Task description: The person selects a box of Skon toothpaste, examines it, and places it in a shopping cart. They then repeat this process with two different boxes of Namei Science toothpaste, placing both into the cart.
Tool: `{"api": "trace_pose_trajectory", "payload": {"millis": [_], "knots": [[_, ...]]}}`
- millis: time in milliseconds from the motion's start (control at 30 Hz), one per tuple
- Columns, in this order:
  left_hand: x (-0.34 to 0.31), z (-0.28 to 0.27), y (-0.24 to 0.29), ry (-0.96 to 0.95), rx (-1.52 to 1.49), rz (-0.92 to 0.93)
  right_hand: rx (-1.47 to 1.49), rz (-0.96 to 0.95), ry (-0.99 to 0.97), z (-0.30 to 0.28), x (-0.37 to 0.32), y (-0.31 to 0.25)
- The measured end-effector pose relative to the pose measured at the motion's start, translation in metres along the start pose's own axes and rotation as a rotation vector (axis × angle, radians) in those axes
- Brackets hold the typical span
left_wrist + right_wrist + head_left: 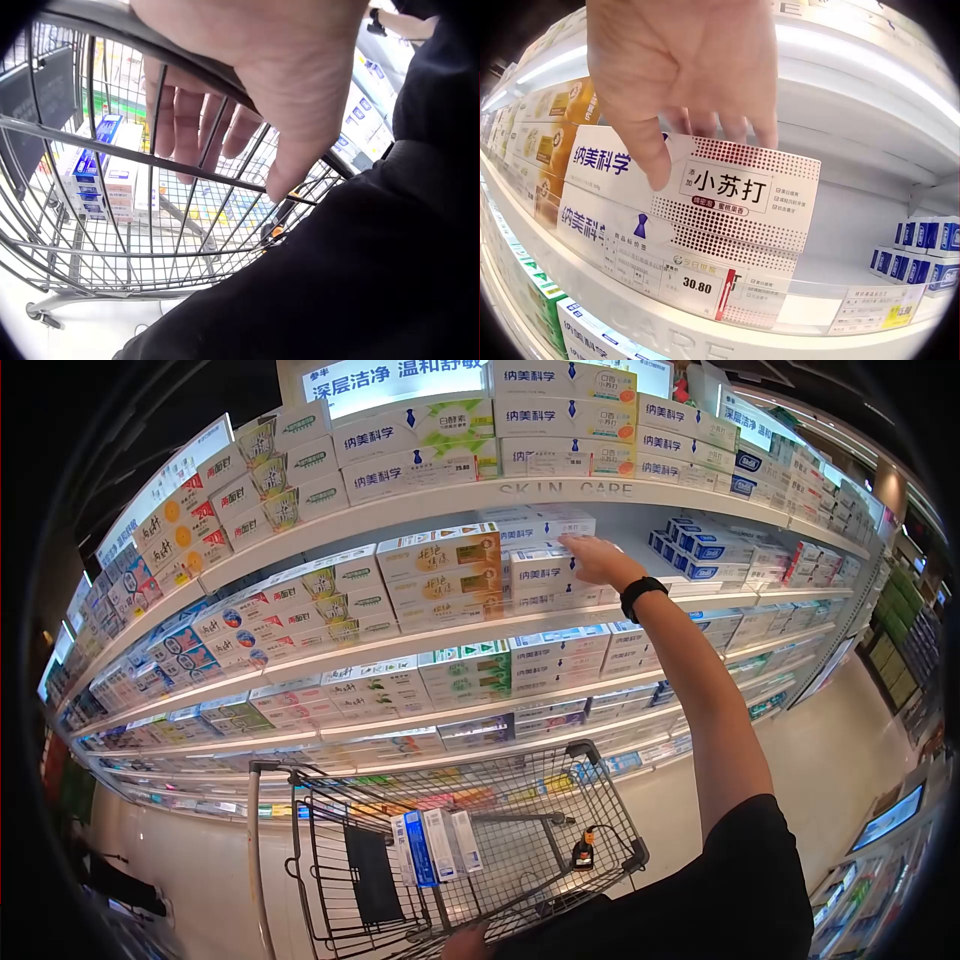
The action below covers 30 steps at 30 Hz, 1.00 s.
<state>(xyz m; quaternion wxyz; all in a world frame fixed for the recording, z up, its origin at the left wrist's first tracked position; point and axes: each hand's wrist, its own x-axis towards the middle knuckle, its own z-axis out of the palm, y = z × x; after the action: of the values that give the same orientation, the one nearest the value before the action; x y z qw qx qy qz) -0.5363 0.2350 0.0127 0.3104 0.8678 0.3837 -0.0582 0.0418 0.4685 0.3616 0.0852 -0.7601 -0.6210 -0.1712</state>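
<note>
My right hand [682, 75] grips the top white toothpaste box [735, 180] in the right wrist view, thumb on its printed front and fingers over the top and behind. A similar box [630, 232] lies directly beneath it, partly covered by a clear price strip. The head view shows this hand [600, 563] at a shelf stack, with a black band on the wrist. My left hand [277, 75] hangs over the cart's rim [142, 37], fingers down on one side and thumb on the other. Only part of that hand [467, 942] appears in the head view.
The wire shopping cart [500, 760] stands before the shelves, with several boxes [435, 847] and a black-and-orange object [583, 850] in it. Gold-ended boxes [440, 575] stand left of the gripped stack; blue-and-white boxes [705, 550] lie to its right. A shelf edge [420, 506] runs above.
</note>
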Motion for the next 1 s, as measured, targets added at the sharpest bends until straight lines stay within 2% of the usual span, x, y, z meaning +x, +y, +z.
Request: {"api": "trace_pose_trajectory", "payload": {"millis": [100,200,300,333,433,500,567,633,767,867,1000], "knots": [[0.002,0.014,-0.015,-0.022,-0.008,0.03,-0.008,0.029,-0.019,-0.002,0.004,-0.003],[-0.004,-0.015,0.006,-0.022,-0.157,0.083,0.122,-0.042,0.117,-0.008,-0.011,-0.001],[-0.006,-0.007,0.0,0.162,-0.125,0.268,0.132,-0.089,0.293,-0.026,-0.037,-0.007],[0.006,-0.013,-0.006,0.033,-0.125,0.386,0.16,-0.102,0.302,-0.036,-0.05,-0.012],[0.012,-0.055,0.027,0.129,-0.125,0.427,0.231,-0.153,0.35,-0.069,-0.103,-0.032],[0.025,-0.086,0.051,0.18,-0.183,0.42,0.279,-0.228,0.402,-0.079,-0.144,-0.048],[0.043,-0.108,0.072,0.262,-0.392,0.395,0.289,-0.256,0.37,-0.088,-0.184,-0.072],[0.059,-0.131,0.097,0.23,-0.827,0.322,0.314,-0.281,0.336,-0.089,-0.224,-0.1],[0.072,-0.182,0.142,0.023,-1.512,0.277,0.333,-0.283,0.27,-0.07,-0.294,-0.15],[0.082,-0.184,0.144,-0.173,-1.579,0.201,0.359,-0.259,0.232,-0.045,-0.329,-0.176],[0.075,-0.173,0.149,-0.163,-1.607,0.094,0.392,-0.232,0.227,-0.008,-0.36,-0.192]]}}
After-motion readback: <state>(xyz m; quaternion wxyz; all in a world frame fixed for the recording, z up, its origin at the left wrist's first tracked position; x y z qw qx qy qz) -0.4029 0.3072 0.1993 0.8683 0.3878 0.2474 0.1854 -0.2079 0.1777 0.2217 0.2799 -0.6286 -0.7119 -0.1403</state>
